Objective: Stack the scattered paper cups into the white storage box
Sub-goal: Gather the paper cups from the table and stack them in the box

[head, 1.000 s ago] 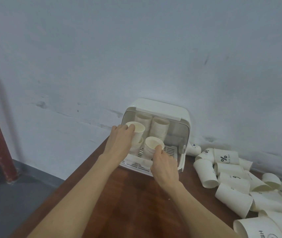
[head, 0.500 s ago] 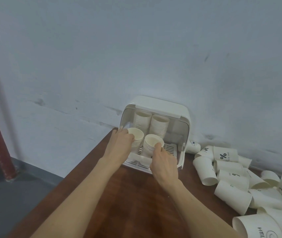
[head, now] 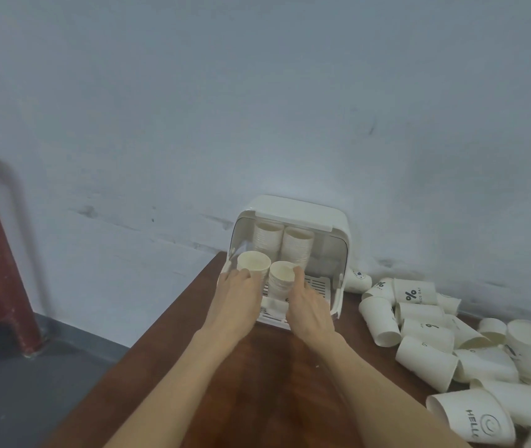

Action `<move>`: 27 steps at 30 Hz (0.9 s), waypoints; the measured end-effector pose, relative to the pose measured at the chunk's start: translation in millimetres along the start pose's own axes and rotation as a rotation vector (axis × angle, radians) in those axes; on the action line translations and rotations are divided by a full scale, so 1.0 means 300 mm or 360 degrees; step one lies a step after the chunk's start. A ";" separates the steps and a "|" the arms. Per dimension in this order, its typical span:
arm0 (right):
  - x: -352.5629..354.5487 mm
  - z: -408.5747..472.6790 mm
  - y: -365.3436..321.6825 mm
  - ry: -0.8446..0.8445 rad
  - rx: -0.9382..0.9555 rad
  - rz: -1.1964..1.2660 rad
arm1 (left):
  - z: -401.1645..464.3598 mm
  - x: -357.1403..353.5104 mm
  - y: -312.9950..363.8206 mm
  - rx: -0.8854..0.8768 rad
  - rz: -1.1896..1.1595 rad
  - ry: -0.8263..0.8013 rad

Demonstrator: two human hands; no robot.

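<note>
Step in hand: seating two short nested stacks at the front of the white plastic storage box [head: 303,211], judged from both hands reaching into its open front
Left hand [head: 236,294]: fingers curled round the left short stack of white paper cups [head: 254,263], at the box's front left corner
Right hand [head: 306,300]: fingers wrapped round the right short stack of white paper cups [head: 282,276], just beside the left one, thumb up near its rim
Back of box: two tall nested columns of white paper cups [head: 285,242] upright against the rear wall, behind both hands
Box position: at the far edge of the dark brown wooden tabletop [head: 274,383], near its left corner, against the pale blue wall [head: 257,92]
Scattered white paper cups [head: 425,337]: tumbled along the right part of the far edge, well apart from both hands
Next move: likely letting go of both stacks upright on the slotted white tray floor [head: 317,286], then reaching right for loose cups; care needed not to tip the stacks
</note>
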State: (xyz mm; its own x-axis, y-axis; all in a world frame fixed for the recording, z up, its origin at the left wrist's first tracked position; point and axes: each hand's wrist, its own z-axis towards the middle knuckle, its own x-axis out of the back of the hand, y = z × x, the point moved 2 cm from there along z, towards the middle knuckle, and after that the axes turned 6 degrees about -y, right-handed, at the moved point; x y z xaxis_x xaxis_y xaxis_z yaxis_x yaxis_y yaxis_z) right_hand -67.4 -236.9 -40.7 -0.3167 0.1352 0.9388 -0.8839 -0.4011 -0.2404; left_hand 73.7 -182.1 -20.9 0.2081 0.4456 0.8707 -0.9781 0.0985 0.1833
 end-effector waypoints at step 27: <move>0.352 -0.646 0.275 0.0059 -0.0245 0.0333 | -0.269 0.193 0.446 -0.0203 -0.0276 -0.0147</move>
State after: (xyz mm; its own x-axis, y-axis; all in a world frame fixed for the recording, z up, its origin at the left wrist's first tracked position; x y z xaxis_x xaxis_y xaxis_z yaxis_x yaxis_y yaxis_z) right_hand -240.5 -80.0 -9.0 -0.5082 0.0981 0.8556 -0.8388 -0.2817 -0.4659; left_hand -44.7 -71.3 17.2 0.3660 0.3296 0.8703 -0.9181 0.2808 0.2798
